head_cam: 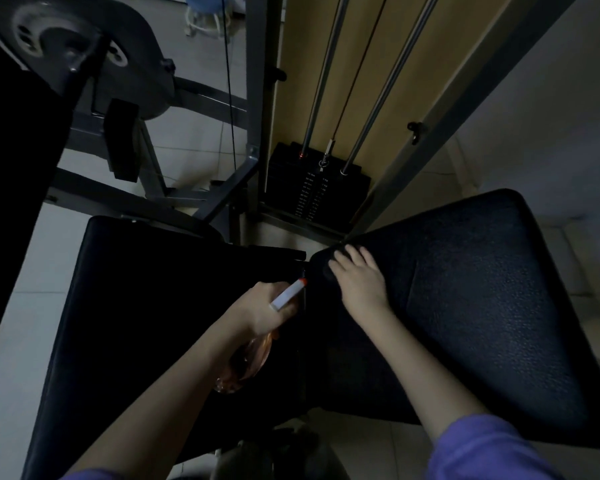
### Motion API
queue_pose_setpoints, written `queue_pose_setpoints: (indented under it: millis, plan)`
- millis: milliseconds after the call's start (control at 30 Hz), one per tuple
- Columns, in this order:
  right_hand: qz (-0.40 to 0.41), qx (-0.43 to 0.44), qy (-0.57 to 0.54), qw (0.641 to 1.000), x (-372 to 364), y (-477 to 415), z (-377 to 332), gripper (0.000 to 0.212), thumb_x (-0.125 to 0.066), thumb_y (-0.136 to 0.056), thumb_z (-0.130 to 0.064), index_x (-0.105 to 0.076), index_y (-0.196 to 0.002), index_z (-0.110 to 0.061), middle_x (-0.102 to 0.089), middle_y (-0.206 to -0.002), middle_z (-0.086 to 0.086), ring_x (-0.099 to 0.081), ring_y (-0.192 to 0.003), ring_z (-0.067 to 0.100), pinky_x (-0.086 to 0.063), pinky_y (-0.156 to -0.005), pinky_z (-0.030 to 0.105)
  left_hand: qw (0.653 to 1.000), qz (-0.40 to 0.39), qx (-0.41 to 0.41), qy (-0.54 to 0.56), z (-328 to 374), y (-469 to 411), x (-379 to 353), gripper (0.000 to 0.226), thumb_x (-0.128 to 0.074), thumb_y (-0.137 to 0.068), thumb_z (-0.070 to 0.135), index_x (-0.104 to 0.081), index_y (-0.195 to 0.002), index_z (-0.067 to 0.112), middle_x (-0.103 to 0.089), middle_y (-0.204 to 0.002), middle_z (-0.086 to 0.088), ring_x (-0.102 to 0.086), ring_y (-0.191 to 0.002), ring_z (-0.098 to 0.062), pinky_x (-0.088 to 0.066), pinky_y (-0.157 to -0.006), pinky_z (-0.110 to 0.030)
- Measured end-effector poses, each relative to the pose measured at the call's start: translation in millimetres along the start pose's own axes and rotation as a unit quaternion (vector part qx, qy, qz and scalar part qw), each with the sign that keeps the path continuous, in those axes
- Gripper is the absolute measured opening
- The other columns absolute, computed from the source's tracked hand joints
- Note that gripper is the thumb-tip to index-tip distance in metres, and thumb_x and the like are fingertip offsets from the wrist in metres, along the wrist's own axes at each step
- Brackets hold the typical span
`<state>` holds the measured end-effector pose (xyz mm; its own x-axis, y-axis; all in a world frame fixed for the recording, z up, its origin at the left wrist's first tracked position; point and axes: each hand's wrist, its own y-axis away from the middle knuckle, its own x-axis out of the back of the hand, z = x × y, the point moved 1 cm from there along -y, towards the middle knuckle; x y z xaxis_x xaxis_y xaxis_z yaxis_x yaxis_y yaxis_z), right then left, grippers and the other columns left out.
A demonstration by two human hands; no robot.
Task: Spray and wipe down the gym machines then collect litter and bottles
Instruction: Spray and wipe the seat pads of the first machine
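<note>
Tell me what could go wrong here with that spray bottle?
1. The spray bottle in the left hand aims its nozzle close to the right hand resting on the black pad, so spray could hit skin.
2. Mist might drift onto the weight stack behind.
3. The room is dim; missed patches could go unseen.

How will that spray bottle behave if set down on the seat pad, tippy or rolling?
Probably light: the left hand holds the spray bottle alone by its neck. Its clear, rounded body looks like thin plastic, so it is likely apt to roll if laid down. The seat pad looks cushioned, so standing it there may be tippy.
</note>
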<state>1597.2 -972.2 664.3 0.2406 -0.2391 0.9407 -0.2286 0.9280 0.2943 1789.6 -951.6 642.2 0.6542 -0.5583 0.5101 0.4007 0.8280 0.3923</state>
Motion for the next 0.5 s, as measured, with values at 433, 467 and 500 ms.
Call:
queue_pose_setpoints:
  millis: [433, 467, 500]
  plan:
    - [0.009, 0.005, -0.048, 0.999, -4, -3, 4, 0.047, -0.038, -0.095, -0.010, -0.041, -0.141, -0.017, -0.032, -0.152, -0.001, -0.015, -0.144, 0.018, 0.001, -0.117, 0.036, 0.997, -0.023, 0.069, 0.012, -14, -17, -9, 0.040, -0.052, -0.095, 0.028, -0.052, -0.133, 0.017, -0.063, -0.112, -0.006, -0.063, -0.100, -0.022, -0.050, -0.091, -0.031]
    - [0.035, -0.009, -0.047, 0.998, -2, 3, 10, 0.048, -0.043, -0.093, -0.008, -0.044, -0.139, -0.016, -0.035, -0.150, 0.001, -0.018, -0.143, 0.019, -0.001, -0.117, 0.037, 0.997, -0.020, 0.067, 0.014, -14, -20, -11, 0.040, -0.052, -0.095, 0.029, -0.052, -0.134, 0.018, -0.062, -0.115, -0.006, -0.062, -0.102, -0.022, -0.049, -0.092, -0.031]
    - [0.065, -0.027, -0.045, 0.997, -1, 8, 14, 0.049, -0.048, -0.089, -0.004, -0.048, -0.137, -0.014, -0.040, -0.148, 0.003, -0.024, -0.142, 0.021, -0.005, -0.117, 0.039, 0.997, -0.012, 0.070, 0.024, -15, -22, -13, 0.039, -0.053, -0.095, 0.029, -0.053, -0.133, 0.020, -0.062, -0.115, -0.006, -0.061, -0.102, -0.020, -0.049, -0.090, -0.029]
